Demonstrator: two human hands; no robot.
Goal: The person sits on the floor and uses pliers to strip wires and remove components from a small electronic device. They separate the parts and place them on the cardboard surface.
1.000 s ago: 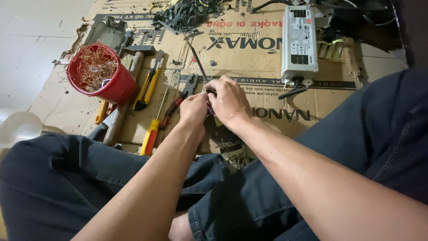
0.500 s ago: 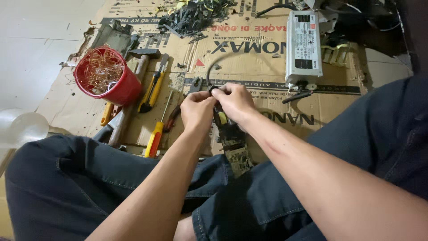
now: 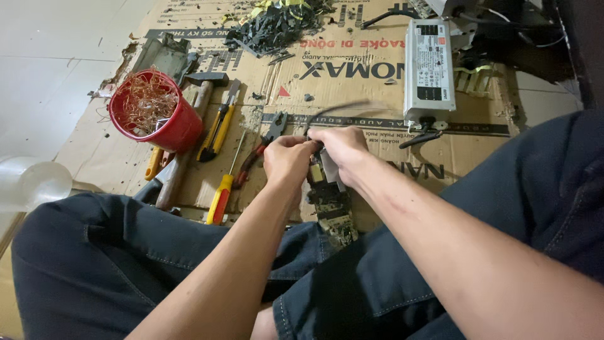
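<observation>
Sitting on the floor with both legs in dark trousers spread around the work, the person holds a dirty circuit board (image 3: 332,204) between the two hands, low in the middle of the view, just above the flattened cardboard sheet (image 3: 352,69) that covers the floor. The left hand (image 3: 287,161) has its fingers (image 3: 296,143) curled together and pressed on the upper left edge of the board, and the right hand (image 3: 343,151) has its fingers closed on the upper right edge, so that both hands touch each other at the top. A thin dark cable (image 3: 333,108) rises from between the hands and bends to the right; it looks blurred. Just to the left of the left hand lie pliers with red handles (image 3: 261,146) and a screwdriver with a yellow and red handle (image 3: 221,192). More to the left are a yellow utility knife (image 3: 217,123), a hammer with a wooden handle (image 3: 192,119) and a red bucket (image 3: 165,116) full of thin copper wire. At the top of the cardboard there is a pile of dark plastic pieces (image 3: 274,28). To the right, well apart from the hands, lies a long grey metal power supply box (image 3: 429,69) with short cables at its near end. A clear plastic thing (image 3: 31,186) lies at the far left on the floor.
</observation>
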